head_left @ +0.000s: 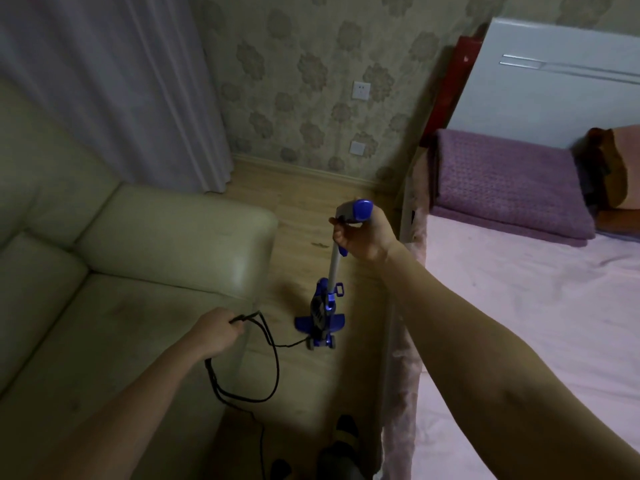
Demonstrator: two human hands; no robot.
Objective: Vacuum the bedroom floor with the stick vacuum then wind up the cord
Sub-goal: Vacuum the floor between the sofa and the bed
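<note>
- Right hand (363,237): fingers curled tight round the blue handle at the top of the stick vacuum (323,311).
- Left hand (216,332): fist clamped on gathered loops of the black cord (273,355), held over the sofa (121,271) seat edge.
- Hands well apart.
- Vacuum stands on the wood floor (304,209), head down, between sofa and bed (519,306).
- Cord runs from the loops to the vacuum's base; another length trails down to the floor.

Home bedroom, made bed (519,306), floral wallpaper (294,81), curtain (121,81), sofa (138,237)
</note>
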